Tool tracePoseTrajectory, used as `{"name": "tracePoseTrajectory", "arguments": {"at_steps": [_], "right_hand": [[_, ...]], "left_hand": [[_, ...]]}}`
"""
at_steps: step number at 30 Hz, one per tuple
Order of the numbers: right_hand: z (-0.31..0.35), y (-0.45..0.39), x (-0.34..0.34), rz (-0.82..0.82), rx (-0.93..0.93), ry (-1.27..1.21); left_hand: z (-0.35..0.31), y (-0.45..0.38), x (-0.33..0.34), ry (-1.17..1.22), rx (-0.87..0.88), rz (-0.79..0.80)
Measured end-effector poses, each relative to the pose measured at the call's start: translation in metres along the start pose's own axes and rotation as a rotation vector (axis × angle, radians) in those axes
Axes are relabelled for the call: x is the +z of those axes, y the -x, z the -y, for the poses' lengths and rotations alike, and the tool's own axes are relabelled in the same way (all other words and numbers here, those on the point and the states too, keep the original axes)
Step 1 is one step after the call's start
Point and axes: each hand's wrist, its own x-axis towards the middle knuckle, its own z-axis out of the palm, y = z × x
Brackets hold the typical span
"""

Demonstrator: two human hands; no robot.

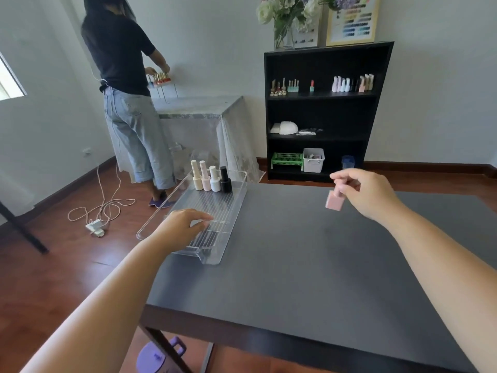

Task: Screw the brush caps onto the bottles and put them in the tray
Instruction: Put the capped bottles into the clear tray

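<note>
The fingers [341, 181] of the right hand [368, 193] pinch the cap of a small pink square-bodied bottle [334, 200], in the right half of the frame. The bottle hangs below the fingertips, tilted, in the air above the dark grey table top [309, 265], and does not touch it. The cap itself is mostly hidden by the fingers, so I cannot tell how tightly it sits on the bottle.

The left hand [183, 227] is in the centre-left of the frame. Its fingers are loosely spread and hold nothing; the fingertips rest on the ribbed floor of a clear plastic rectangular tray [236, 208], near the tray's front end.

The tray lies at the left edge of the table and partly sticks out over this edge. At its far end four capped bottles stand upright in one row, close side by side: a cream bottle [196, 176], a pale pink bottle [205, 176], a white bottle [214, 179] and a black bottle [225, 180].

In the upper left of the frame a person in a black shirt and light jeans [129, 84] stands with the back to the camera. In the upper centre stands a black bookshelf [322, 109] with more small bottles on its top shelf.
</note>
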Motion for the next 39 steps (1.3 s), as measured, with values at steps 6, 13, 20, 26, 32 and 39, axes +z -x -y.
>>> {"name": "tracePoseTrajectory", "arguments": {"at_steps": [6, 13, 20, 26, 32, 39], "right_hand": [[0.076, -0.045, 0.038, 0.011, -0.186, -0.136], [0.127, -0.095, 0.115, 0.071, -0.188, -0.309], [0.121, -0.121, 0.17, 0.208, -0.135, -0.09], [0.11, -0.132, 0.193, 0.261, -0.067, -0.029], [0.109, -0.139, 0.209, 0.249, -0.054, 0.016], [0.109, -0.144, 0.211, 0.24, -0.044, 0.022]], "left_hand": [[0.002, 0.002, 0.005, 0.056, -0.05, -0.022], [0.002, 0.0, 0.005, 0.086, -0.034, -0.045], [0.006, -0.004, 0.007, 0.024, -0.035, -0.022], [0.008, -0.006, 0.009, 0.014, -0.005, -0.03], [0.008, -0.005, 0.008, 0.026, 0.008, -0.038], [0.008, -0.004, 0.008, 0.038, 0.001, -0.043]]}}
